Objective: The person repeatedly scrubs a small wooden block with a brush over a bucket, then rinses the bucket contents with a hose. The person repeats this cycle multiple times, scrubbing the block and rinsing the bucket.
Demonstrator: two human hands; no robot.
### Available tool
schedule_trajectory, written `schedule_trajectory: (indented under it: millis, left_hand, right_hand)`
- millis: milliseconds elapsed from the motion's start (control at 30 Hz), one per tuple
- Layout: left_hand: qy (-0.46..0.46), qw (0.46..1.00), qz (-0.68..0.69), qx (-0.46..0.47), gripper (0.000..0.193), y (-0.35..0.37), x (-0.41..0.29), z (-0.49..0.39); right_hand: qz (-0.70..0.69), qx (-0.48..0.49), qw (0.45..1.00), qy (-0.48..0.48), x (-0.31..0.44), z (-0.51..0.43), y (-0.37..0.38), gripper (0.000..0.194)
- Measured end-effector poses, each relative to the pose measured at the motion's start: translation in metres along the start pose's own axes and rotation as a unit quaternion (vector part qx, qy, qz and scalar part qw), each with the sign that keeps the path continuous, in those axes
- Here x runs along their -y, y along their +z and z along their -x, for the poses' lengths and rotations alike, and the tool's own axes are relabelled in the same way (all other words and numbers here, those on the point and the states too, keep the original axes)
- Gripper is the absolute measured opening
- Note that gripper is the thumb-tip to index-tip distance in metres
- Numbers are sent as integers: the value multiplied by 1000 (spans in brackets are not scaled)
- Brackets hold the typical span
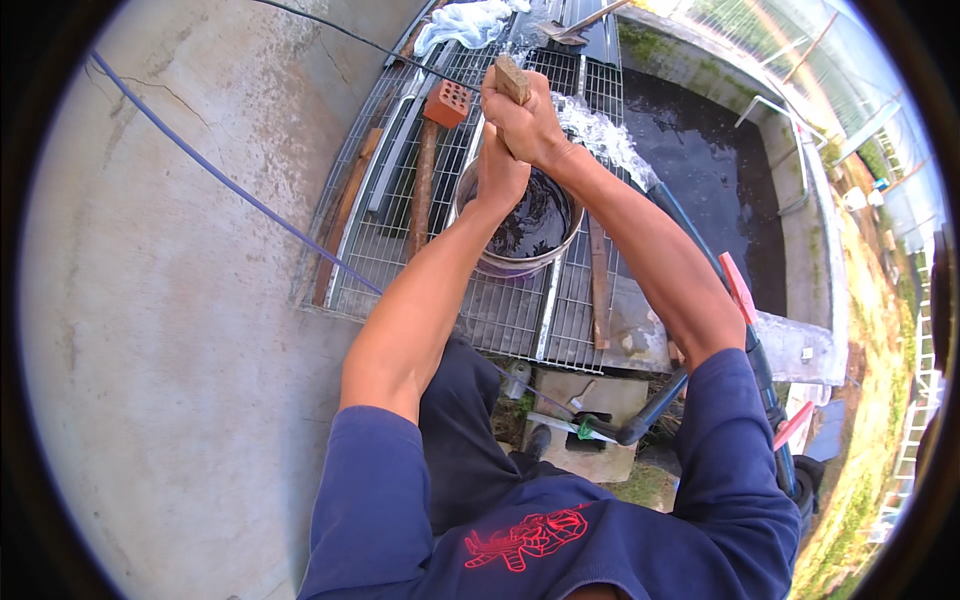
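Both my hands grip one wooden stick [512, 79], whose squared top end points up toward me. My right hand [531, 120] wraps it near the top. Just below, my left hand [502, 174] closes around the same stick. Beneath them stands a round bucket [517, 268] on metal grating [495, 315]. Dark, swirling liquid [534, 217] fills much of the bucket. My hands and forearms hide the stick's lower part and some of the rim.
Water [600, 135] gushes from a dark pipe [679, 206] right of the bucket. Beyond lies a concrete tank [705, 157] of dark water. A perforated brick [448, 105] and wooden pole [424, 180] are left; a shovel [566, 34] lies farther off. A concrete wall [165, 300] borders the left.
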State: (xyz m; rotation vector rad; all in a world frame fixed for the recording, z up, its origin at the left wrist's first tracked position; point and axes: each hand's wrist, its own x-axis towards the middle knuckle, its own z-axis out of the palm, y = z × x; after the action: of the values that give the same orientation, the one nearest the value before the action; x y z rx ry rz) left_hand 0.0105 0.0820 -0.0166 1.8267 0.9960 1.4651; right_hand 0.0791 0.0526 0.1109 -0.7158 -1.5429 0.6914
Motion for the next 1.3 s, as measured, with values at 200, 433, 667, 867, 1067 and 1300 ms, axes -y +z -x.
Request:
schedule_trajectory:
  millis: [200,433,667,867,1067,1300]
  left_hand:
    - [-82,996,10,34,44,25,1,6]
    - [-114,990,3,81,50,35,3,4]
    - [-135,970,-56,195,48,11,-22,6]
    - [-93,965,-132,206,43,-1,-30,8]
    - [-34,983,-82,159,42,12,-20,0]
    - [12,997,23,69,43,40,-17,5]
  right_hand:
    - [75,31,996,48,-3,-13,-11,22]
    - [32,-8,987,158,-12,-25,-35,23]
    - [-164,-109,958,206,-1,-12,-46,16]
    - [-206,-185,955,106,-5,17,-49,7]
    - [-61,-171,983,2,-20,27,-45,12]
    - [94,-99,991,7,0,16,-37,20]
